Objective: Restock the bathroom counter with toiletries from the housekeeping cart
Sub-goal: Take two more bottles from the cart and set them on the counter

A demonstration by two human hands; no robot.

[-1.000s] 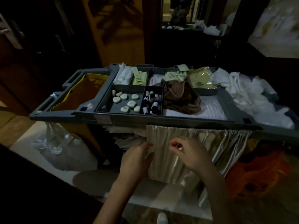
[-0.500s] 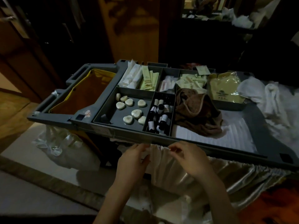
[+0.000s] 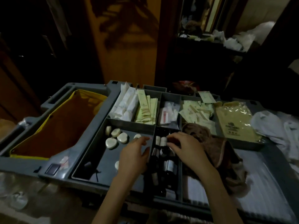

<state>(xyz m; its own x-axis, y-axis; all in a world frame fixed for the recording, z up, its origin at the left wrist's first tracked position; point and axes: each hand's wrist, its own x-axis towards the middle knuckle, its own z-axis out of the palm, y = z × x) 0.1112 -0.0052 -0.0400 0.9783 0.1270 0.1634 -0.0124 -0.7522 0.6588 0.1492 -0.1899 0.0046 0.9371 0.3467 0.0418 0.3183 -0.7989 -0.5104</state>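
The small bottles (image 3: 162, 140) lie in a thin box near the middle of the front edge of the grey cart (image 3: 24, 165). The right hand (image 3: 186, 149) reaches into that box. Its fingers bend down by a white cap, but it is too blurry to tell if they grip it. The left hand (image 3: 135, 155) hangs over the box of soaps (image 3: 111, 143) next door, with its fingers loose and holding nothing.
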